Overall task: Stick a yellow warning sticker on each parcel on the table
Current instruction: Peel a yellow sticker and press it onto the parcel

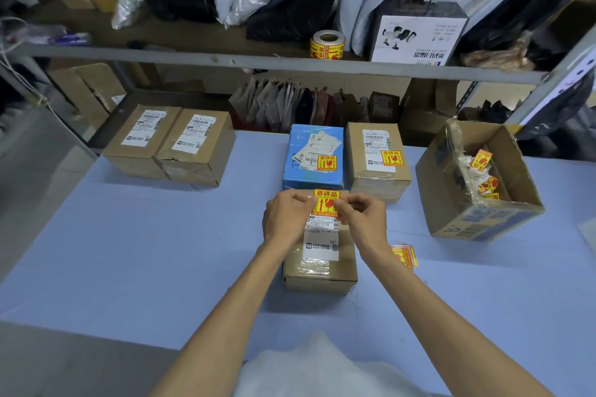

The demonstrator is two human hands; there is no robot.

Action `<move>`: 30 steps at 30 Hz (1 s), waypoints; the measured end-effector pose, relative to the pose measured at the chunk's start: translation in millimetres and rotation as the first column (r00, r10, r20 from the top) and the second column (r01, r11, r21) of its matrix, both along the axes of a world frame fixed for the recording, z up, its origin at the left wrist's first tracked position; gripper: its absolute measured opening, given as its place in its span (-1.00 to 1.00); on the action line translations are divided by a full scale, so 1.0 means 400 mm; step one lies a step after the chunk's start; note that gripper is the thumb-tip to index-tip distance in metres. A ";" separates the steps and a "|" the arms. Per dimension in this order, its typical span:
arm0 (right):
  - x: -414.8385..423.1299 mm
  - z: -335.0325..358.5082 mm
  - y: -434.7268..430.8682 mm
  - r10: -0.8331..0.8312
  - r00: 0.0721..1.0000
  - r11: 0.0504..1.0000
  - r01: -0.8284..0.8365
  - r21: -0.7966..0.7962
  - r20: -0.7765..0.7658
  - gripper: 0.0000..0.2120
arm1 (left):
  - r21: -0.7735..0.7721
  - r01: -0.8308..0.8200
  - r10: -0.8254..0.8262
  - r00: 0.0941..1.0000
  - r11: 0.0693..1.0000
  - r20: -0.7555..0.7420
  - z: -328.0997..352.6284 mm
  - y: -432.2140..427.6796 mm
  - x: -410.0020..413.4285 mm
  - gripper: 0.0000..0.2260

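Note:
A brown cardboard parcel (319,264) lies in the middle of the blue table (145,251). Over its far end I hold a yellow warning sticker (326,198), pinched at its left edge by my left hand (285,219) and at its right edge by my right hand (364,217). Whether the sticker touches the box I cannot tell. Behind it, a blue parcel (311,158) and a brown parcel (375,158) each carry a yellow sticker. Two brown parcels (142,142) (196,148) at the back left show only white labels. A small stack of stickers (404,255) lies right of my right wrist.
An open cardboard box (477,190) with crumpled sticker backing stands at the right. A roll of yellow stickers (326,43) sits on the shelf behind, among bags and a white carton (416,32). A person is at the far upper left.

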State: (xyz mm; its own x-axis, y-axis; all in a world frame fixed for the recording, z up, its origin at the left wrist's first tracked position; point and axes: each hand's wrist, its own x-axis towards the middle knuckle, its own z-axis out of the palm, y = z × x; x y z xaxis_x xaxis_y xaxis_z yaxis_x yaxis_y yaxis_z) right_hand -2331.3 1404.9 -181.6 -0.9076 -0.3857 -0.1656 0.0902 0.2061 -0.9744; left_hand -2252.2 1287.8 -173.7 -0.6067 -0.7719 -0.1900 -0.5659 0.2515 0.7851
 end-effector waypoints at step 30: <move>-0.013 -0.044 0.044 0.047 0.999 0.987 -0.050 0.150 0.021 -0.94 | 0.384 0.149 -0.127 0.988 0.911 -0.083 -0.054 0.013 0.013 -0.83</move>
